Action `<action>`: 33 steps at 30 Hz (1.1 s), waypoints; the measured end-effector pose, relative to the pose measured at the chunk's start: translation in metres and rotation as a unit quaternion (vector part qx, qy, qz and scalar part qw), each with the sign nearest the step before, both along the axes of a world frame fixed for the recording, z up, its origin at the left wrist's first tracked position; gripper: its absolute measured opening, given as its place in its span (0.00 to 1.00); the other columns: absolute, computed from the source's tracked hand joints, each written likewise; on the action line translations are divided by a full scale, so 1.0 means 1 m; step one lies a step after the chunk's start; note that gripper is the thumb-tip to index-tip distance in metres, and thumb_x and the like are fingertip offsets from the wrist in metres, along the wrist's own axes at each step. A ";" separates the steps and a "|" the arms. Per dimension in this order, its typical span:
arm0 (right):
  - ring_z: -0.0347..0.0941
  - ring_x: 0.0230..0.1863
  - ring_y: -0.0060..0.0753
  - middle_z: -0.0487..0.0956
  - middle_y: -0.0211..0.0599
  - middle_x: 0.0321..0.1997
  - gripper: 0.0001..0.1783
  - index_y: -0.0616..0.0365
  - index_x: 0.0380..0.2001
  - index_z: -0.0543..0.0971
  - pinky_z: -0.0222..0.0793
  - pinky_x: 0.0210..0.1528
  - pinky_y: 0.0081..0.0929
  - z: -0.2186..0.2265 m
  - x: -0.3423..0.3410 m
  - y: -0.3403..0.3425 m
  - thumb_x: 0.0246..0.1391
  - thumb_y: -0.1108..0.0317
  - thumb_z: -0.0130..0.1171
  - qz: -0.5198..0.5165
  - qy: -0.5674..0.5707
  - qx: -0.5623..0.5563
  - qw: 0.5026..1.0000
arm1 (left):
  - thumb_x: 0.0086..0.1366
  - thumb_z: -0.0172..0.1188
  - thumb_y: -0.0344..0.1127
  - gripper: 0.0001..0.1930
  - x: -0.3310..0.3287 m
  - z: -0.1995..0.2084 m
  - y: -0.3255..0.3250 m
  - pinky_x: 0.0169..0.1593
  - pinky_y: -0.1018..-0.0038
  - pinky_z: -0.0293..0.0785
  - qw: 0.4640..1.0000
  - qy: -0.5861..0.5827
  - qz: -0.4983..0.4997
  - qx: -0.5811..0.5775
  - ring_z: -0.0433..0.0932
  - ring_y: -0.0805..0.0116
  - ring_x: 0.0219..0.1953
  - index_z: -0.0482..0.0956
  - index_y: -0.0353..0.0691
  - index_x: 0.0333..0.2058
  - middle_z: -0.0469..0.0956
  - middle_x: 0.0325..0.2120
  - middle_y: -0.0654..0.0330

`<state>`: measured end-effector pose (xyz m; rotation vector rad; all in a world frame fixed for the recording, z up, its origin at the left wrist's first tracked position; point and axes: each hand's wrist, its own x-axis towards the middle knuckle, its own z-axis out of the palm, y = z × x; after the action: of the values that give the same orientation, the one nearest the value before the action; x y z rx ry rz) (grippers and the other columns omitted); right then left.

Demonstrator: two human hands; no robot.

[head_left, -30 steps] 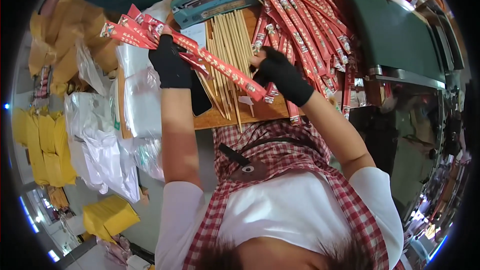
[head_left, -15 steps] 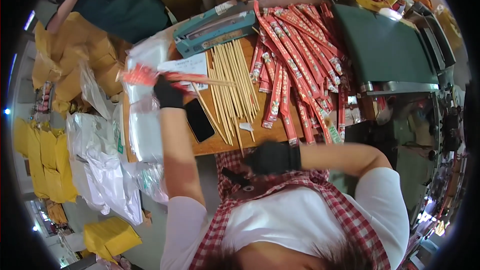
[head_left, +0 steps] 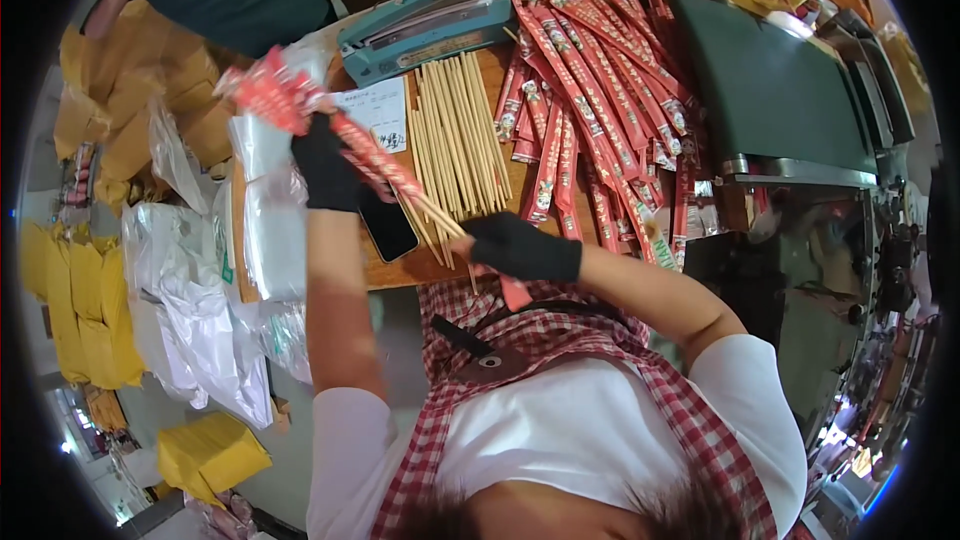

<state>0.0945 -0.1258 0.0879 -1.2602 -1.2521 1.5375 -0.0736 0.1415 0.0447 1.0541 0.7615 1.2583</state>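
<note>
My left hand point(head_left: 332, 162), in a black fingerless-looking glove, is closed around a bunch of red printed chopstick sleeves point(head_left: 270, 90). Wooden chopsticks point(head_left: 440, 216) stick out from a sleeve in that bunch, slanting down to the right. At their bare ends is my black-gloved right hand point(head_left: 527, 246), its fingers closed on them. Below this hand a red strip point(head_left: 515, 293) shows, most of it hidden. Loose chopsticks point(head_left: 462, 135) lie side by side on the wooden table point(head_left: 385, 272), just beyond my hands. A large heap of red sleeves point(head_left: 600, 110) lies to their right.
A teal long-armed device point(head_left: 430, 37) stands at the table's back. Clear plastic bags point(head_left: 272, 245) line the left edge, near a dark phone point(head_left: 390, 230) and a printed sheet point(head_left: 378, 112). A dark green machine cover point(head_left: 775, 90) borders the right. Yellow bundles point(head_left: 212, 450) are at lower left.
My right hand has moved up from near the apron to the chopstick ends. The sleeves and chopsticks in my left hand now tilt down to the right. The view has shifted slightly.
</note>
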 end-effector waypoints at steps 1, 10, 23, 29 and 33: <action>0.74 0.25 0.42 0.76 0.44 0.22 0.18 0.58 0.36 0.76 0.68 0.31 0.36 -0.036 -0.006 -0.019 0.57 0.53 0.48 -0.004 -0.120 0.103 0.987 | 0.58 0.57 0.38 0.09 -0.033 -0.012 0.034 0.28 0.73 0.71 1.000 -0.007 -0.028 0.002 0.73 0.69 0.23 0.70 0.40 0.28 0.72 0.22 0.62; 0.70 0.20 0.47 0.71 0.42 0.16 0.21 0.61 0.33 0.71 0.61 0.21 0.36 -0.034 0.051 -0.020 0.56 0.51 0.48 -0.294 -0.416 0.092 0.856 | 0.57 0.59 0.33 0.09 0.027 -0.006 -0.092 0.34 0.76 0.72 0.891 -0.093 -0.323 -0.306 0.70 0.75 0.26 0.68 0.46 0.33 0.67 0.24 0.67; 0.71 0.33 0.37 0.72 0.42 0.34 0.20 0.59 0.44 0.66 0.66 0.36 0.28 -0.051 0.060 0.047 0.53 0.59 0.56 -0.327 -0.155 0.213 0.908 | 0.61 0.56 0.34 0.05 0.070 0.001 -0.164 0.22 0.78 0.62 0.860 -0.136 -0.359 -0.335 0.63 0.77 0.17 0.69 0.44 0.30 0.61 0.15 0.71; 0.71 0.37 0.50 0.73 0.48 0.34 0.17 0.62 0.31 0.70 0.68 0.37 0.40 -0.077 0.171 0.022 0.43 0.62 0.61 -0.329 -0.586 0.087 0.735 | 0.59 0.58 0.35 0.06 0.063 -0.004 -0.154 0.22 0.81 0.66 0.936 -0.002 -0.172 -0.306 0.69 0.76 0.20 0.72 0.43 0.33 0.71 0.20 0.66; 0.70 0.30 0.38 0.72 0.40 0.29 0.13 0.60 0.34 0.69 0.67 0.34 0.32 -0.069 0.180 0.022 0.51 0.64 0.56 -0.418 -0.401 0.090 0.810 | 0.58 0.60 0.34 0.09 0.066 -0.013 -0.139 0.25 0.81 0.70 0.920 -0.084 -0.194 -0.329 0.72 0.76 0.23 0.73 0.41 0.37 0.77 0.29 0.63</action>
<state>0.2747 -0.1040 0.0191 -2.0470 -1.0073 0.2131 -0.0081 0.0027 0.0312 0.4973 0.7225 0.6595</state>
